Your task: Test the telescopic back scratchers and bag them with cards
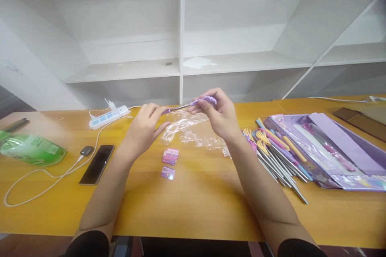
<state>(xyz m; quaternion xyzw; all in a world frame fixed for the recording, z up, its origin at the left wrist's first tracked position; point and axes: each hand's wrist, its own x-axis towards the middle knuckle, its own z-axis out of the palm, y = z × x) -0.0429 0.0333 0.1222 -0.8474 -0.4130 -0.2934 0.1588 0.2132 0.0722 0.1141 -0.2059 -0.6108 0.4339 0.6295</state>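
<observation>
Both my hands are raised over the middle of the table. Between them runs a thin purple-and-metal stick (181, 107), held nearly level. In my right hand (221, 114), thumb and fingers pinch its wavy purple end (208, 99). My left hand (144, 128) has its fingers at the plain purple left end, with the thumb apart below; the fingers partly hide that end. Beneath the stick lies crumpled clear plastic wrap (193, 130). Nearer me are a small stack of pink cards (170, 156) and a single card (168, 172).
To the right lie a pile of metal sticks with coloured ends (280, 156) and an opened purple box (325, 128). At left are a phone (97, 164), a green bag (33, 148), a white cable (45, 198) and a power strip (109, 117). White shelving (181, 40) stands behind.
</observation>
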